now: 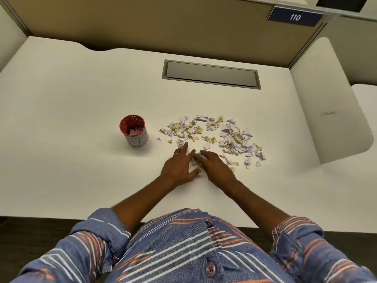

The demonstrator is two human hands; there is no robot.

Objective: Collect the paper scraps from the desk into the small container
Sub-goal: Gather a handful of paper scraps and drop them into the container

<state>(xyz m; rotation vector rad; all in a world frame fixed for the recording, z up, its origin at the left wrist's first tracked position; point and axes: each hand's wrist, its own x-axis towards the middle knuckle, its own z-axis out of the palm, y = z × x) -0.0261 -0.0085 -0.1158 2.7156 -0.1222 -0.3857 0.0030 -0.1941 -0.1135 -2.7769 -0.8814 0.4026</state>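
Several white and tan paper scraps [228, 137] lie scattered across the middle of the white desk [71, 103]. A small red mesh container [134, 130] with a white paper wrap stands upright to their left, a few scraps inside it. My left hand [180, 164] and my right hand [214, 165] rest on the desk at the near edge of the pile, palms facing each other, cupped around a small heap of scraps [195, 167]. A small yellow and blue thing [197, 154] shows between my fingertips; what it is I cannot tell.
A grey cable hatch [211, 74] is set into the desk behind the scraps. Beige partition walls close the back and the right side, with a sign reading 110 [294, 16] at top right. A white divider panel [330, 103] stands on the right.
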